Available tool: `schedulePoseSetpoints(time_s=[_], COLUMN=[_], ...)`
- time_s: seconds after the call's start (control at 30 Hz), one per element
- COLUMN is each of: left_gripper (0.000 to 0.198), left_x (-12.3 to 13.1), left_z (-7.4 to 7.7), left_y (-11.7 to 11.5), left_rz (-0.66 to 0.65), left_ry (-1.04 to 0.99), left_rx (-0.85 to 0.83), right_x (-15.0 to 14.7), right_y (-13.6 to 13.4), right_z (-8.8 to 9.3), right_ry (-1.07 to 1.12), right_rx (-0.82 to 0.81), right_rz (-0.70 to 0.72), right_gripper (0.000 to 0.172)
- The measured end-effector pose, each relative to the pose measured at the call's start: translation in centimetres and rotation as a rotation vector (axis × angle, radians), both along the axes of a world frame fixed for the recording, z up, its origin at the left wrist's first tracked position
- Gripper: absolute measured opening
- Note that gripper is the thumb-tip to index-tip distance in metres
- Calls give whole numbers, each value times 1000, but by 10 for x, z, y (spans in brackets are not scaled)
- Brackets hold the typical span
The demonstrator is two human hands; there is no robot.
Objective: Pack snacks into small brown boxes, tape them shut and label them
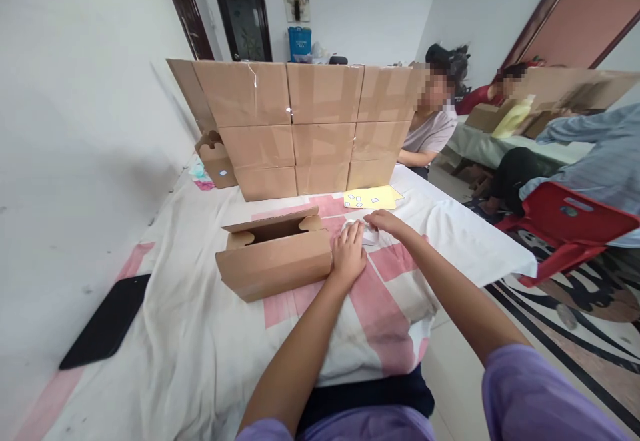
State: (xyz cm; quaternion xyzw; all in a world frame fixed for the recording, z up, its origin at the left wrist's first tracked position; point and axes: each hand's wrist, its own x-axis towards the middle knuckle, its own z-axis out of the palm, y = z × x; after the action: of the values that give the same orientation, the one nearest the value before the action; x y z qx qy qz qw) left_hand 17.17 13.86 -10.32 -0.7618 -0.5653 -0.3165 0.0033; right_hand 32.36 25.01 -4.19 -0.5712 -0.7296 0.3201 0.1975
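My left hand (350,252) lies with its fingers stretched forward on a thin whitish piece (371,235), just right of an open cardboard box (280,264). From the right, my right hand (386,222) reaches in with curled fingers at the far edge of that piece. Both hands partly cover it, so its kind does not show. Just beyond the hands is a yellow sheet (383,196) with several small white stickers on it. The box stands with its long flap raised and its inside dark.
Stacked cardboard boxes (320,131) form a wall across the table's far side. Another open carton (219,161) stands at their left. A black tablet-like slab (107,321) lies by the wall. Co-workers (435,117) sit beyond and to the right, near a red chair (570,227).
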Motion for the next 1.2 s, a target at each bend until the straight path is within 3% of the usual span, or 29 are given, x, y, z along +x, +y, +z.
schedulePoseSetpoints(time_s=[0.23, 0.43, 0.57, 0.7, 0.93, 1.03, 1.2], left_gripper=[79, 75, 74, 73, 73, 72, 70], left_x=[2, 1, 1, 1, 0, 0, 0], left_z=[2, 1, 0, 3, 5, 3, 3], left_y=[2, 2, 2, 0, 1, 1, 0], left_rz=[81, 99, 93, 96, 88, 88, 85], left_ry=[-12, -30, -37, -38, -41, -47, -50], left_rx=[-45, -53, -47, -50, -71, -86, -91], right_x=[8, 50, 75, 79, 78, 81, 86], right_y=[6, 5, -4, -12, -12, -10, -8], right_z=[13, 16, 4, -9, -4, -12, -32], right_ry=[19, 6, 27, 91, 180, 121, 46], right_rx=[9, 15, 14, 22, 14, 44, 90], right_rz=[44, 6, -23, -13, 87, 141, 47], right_gripper=[43, 50, 52, 52, 49, 46, 52])
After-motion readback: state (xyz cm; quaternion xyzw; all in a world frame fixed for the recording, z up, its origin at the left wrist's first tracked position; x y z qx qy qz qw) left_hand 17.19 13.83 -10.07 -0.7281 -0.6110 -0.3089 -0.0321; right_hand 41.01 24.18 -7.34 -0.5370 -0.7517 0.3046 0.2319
